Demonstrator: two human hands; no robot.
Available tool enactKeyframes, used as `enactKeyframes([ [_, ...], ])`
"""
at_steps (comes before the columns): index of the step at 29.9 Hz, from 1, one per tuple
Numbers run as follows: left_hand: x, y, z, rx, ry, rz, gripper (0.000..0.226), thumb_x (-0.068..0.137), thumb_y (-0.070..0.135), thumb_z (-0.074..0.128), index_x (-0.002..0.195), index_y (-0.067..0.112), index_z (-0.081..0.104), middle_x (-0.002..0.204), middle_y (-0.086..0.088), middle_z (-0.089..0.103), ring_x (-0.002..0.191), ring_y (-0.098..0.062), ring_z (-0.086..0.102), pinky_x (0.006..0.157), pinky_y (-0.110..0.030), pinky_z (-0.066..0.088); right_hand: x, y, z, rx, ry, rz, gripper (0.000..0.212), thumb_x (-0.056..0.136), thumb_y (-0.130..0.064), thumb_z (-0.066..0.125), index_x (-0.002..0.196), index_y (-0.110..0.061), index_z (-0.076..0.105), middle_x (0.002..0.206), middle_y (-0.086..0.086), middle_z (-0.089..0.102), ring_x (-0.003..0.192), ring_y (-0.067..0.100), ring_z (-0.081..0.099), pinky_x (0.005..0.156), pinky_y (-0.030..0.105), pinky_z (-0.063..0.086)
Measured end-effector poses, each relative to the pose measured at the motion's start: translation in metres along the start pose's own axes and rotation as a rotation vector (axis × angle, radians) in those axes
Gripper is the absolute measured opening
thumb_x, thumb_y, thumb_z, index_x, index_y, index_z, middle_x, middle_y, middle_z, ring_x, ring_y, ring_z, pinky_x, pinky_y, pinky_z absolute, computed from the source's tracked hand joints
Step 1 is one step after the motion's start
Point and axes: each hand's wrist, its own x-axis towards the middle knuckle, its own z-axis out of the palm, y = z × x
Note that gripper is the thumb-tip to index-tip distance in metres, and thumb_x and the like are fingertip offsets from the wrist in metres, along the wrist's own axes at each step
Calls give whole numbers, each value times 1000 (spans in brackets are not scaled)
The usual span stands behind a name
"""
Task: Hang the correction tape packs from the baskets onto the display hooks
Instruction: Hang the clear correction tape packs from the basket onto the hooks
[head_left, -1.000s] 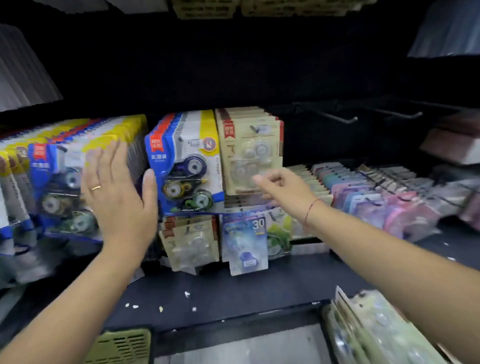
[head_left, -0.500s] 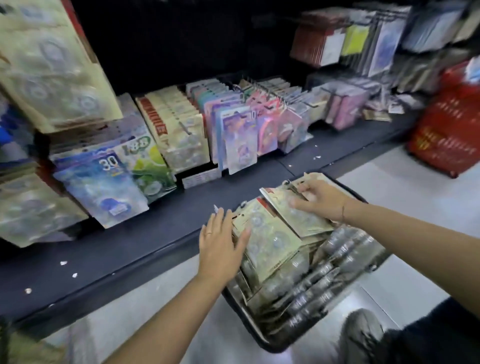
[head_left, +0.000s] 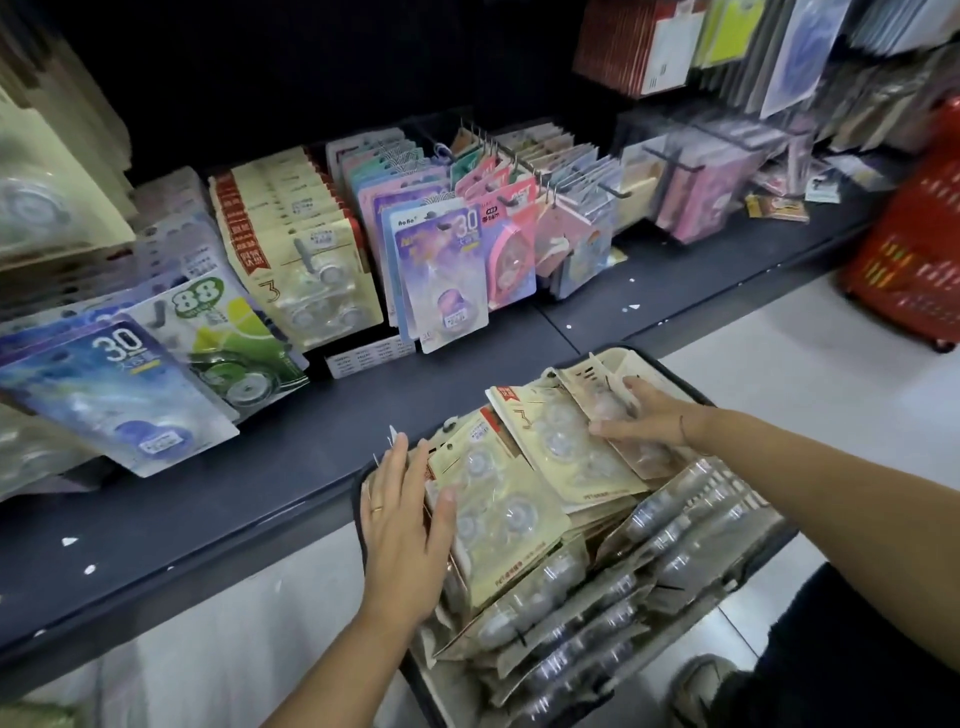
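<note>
Pale floor tiles surround a basket heaped with beige correction tape packs. The left hand lies on the heap's left side, fingers straight and thumb resting on the front of one pack. The right hand grasps a pack at the far end, fingers curled over its edge and thumb across its face. Beyond runs a dark shelf. Above it, hung beige packs and pastel packs sit on display hooks. Farther right stands a red basket.
</note>
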Motion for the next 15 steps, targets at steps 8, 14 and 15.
enactKeyframes([
  [8,-3,5,0,8,-1,-55,56,99,56,25,152,40,18,159,28,1,140,22,-11,119,-16,-9,2,8,-12,-78,-84,-91,101,76,-54,73,155,-20,18,151,8,39,126,26,46,100,38,42],
  [14,-3,10,0,-3,-6,-110,55,104,47,31,157,33,23,159,26,3,144,9,-6,125,-31,-3,-55,-6,-14,-205,-128,-339,78,84,-37,68,151,-27,30,126,0,57,102,13,63,89,29,51],
  [15,-3,11,0,-22,-1,-122,54,106,43,33,157,32,24,160,25,3,144,9,-5,126,-33,-3,-65,-12,-6,-286,-120,-390,82,82,-41,69,151,-26,28,125,0,58,99,12,64,88,30,52],
])
